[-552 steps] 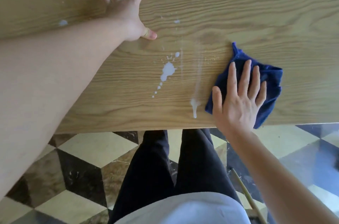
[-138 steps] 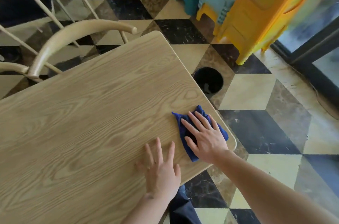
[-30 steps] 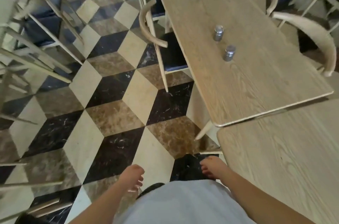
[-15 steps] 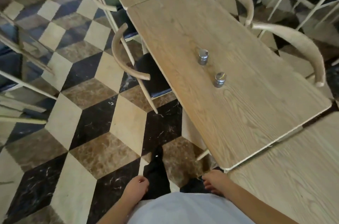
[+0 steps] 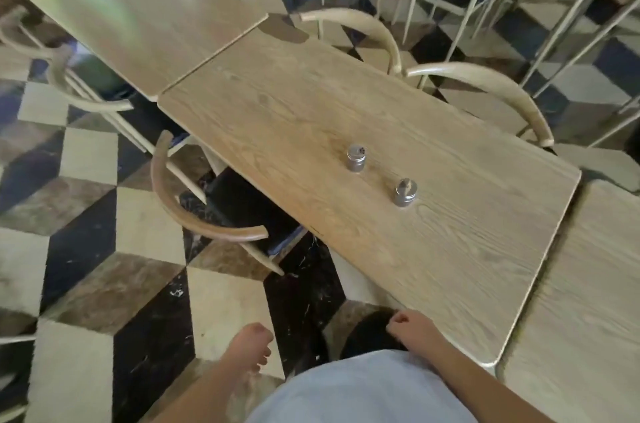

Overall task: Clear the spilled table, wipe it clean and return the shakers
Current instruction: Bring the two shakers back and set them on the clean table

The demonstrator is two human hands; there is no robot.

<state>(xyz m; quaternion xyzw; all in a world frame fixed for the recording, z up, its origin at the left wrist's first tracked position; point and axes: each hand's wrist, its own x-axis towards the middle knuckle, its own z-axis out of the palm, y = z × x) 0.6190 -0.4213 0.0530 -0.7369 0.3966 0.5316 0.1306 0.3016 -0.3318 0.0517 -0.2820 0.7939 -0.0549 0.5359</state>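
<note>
Standing shakers: two small metal shakers sit upright on the middle wooden table point(image 5: 433, 249); what is inside them cannot be seen.
Far shaker point(image 5: 356, 158): its flat lid has small holes; it stands near the table's middle.
Near shaker point(image 5: 404, 192): just beside the far shaker, toward the person, apart from it; its lid detail is too blurred to tell.
Table surface: pale wood grain, dry-looking, with only the two shakers on it.
Neighbouring tables: a second wooden table point(image 5: 138, 17) butts against the far end of the middle table; a third table point(image 5: 581, 318) lies along its near right side.
Chairs: a curved-back chair point(image 5: 194, 215) is tucked in at the middle table's left edge; two more curved backs point(image 5: 491, 90) show beyond its far right edge.
Floor point(image 5: 104, 267): tiles in cream, brown and black, laid in a cube pattern, left of the middle table.
Left hand point(image 5: 251, 346): hangs over the floor left of the table's near corner, fingers loosely curled, holding nothing.
Right hand point(image 5: 412, 327): at the table's near corner, fingers curled under, with nothing visible in it.
Shakers and hands: both shakers stand well apart from either hand, farther up the table than the right hand.
</note>
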